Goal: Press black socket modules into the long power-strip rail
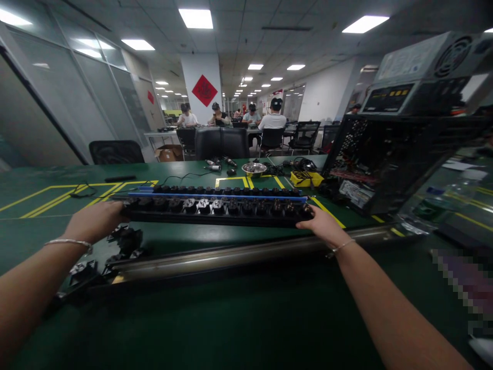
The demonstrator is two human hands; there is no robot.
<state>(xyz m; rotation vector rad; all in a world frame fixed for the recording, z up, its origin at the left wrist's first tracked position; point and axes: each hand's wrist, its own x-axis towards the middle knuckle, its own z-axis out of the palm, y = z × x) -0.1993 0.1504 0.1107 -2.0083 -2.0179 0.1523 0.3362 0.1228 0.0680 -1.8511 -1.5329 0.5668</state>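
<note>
A long black socket strip (215, 208) with a row of outlet modules lies across the green table (231, 318). My left hand (96, 220) grips its left end with fingers curled round it. Closed on its right end is my right hand (322, 224). Behind the strip runs a blue-edged rail (223, 193). In front of it lies a long metal housing (246, 254). Loose black socket modules (123, 241) sit just below my left hand.
An open computer case (389, 159) with a power supply (427, 72) on top stands at the right. A metal bowl (253, 168), a yellow tray (306, 178) and cables lie further back. Several people sit at distant tables; black chairs (221, 142) stand behind.
</note>
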